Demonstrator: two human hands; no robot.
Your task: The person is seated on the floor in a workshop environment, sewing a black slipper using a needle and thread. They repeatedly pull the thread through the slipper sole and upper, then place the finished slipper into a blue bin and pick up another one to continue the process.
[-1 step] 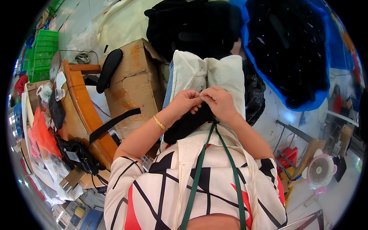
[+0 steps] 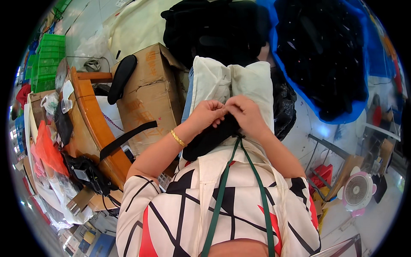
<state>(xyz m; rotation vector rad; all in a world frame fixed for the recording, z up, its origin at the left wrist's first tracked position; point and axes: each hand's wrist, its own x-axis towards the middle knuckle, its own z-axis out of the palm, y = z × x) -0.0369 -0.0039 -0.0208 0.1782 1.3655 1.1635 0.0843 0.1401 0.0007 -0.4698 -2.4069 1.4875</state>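
Observation:
Over my lap, my left hand and my right hand meet fingertip to fingertip. Both are pinched closed; whatever sits between the fingers is too small to make out. Beneath them a long black piece, shaped like a shoe sole, lies across my lap, partly hidden by my hands. A cream apron with green straps covers my knees. A gold bracelet circles my left wrist.
To the left stand a cardboard box with a black sole-shaped piece against it, and a wooden table with a black strap over its edge. A black heap lies ahead. At right are a blue-edged bag of black pieces and a fan.
My right fingers have shifted very slightly, still touching the left fingertips. Everything else looks the same.

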